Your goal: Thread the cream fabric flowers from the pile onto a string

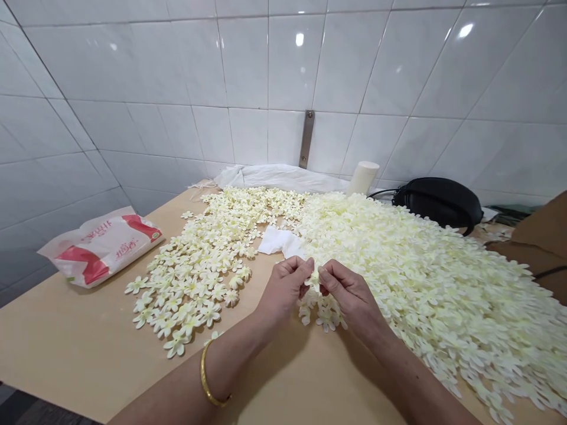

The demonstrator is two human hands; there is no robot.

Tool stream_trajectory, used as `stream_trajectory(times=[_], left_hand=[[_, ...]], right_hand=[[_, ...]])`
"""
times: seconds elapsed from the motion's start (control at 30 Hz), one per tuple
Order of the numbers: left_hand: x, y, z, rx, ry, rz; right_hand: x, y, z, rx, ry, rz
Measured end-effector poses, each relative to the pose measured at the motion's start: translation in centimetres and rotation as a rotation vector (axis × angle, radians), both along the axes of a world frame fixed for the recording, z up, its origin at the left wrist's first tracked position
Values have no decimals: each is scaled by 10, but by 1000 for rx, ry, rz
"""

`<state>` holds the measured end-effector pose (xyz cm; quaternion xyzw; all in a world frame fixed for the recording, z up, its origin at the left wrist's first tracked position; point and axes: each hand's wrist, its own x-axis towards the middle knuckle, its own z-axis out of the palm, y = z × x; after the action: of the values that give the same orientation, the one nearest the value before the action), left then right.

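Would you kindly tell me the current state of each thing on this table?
Left hand, pinching the flowers
Right hand, pinching the flowers
Small cream artificial flowers, hanging in a cluster below the hands
Loose cream flower spread, scattered in a thin layer
Large cream flower heap, piled thickly
Red-and-white plastic packet, lying flat, creased
Crumpled white cloth, bunched against the tiled wall
White cylinder, standing upright
Black soft bag, lying shut

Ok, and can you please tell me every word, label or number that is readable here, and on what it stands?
Red characters on the red and white plastic packet: too small and blurred to read.
A small green mark at the packet's corner: too small to read.
The black bag shows no readable text.
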<state>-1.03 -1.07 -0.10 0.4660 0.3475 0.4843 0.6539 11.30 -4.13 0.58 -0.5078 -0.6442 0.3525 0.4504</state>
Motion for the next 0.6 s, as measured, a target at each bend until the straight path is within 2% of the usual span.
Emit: stream_trajectory(times=[0.17,0.23,0.37,0.47,0.53,0.6], left_hand=[[1,-2,7,-547,-352,-141],[-2,-4,10,-643,-424,-200],[-7,-8,13,-545,-450,-248],[-7,-6,12,-414,-397,-186],[-6,-3,11,-355,-343,-137],[-5,1,8,-318,-285,-105]], right_hand=[[-3,2,-1,119,10,22],[-4,2,0,199,-18,43],[-3,3,0,232,-42,86],[-2,4,-4,168,-53,80],[-2,4,-6,201,-78,10],[-2,4,-6,329,-137,-90]])
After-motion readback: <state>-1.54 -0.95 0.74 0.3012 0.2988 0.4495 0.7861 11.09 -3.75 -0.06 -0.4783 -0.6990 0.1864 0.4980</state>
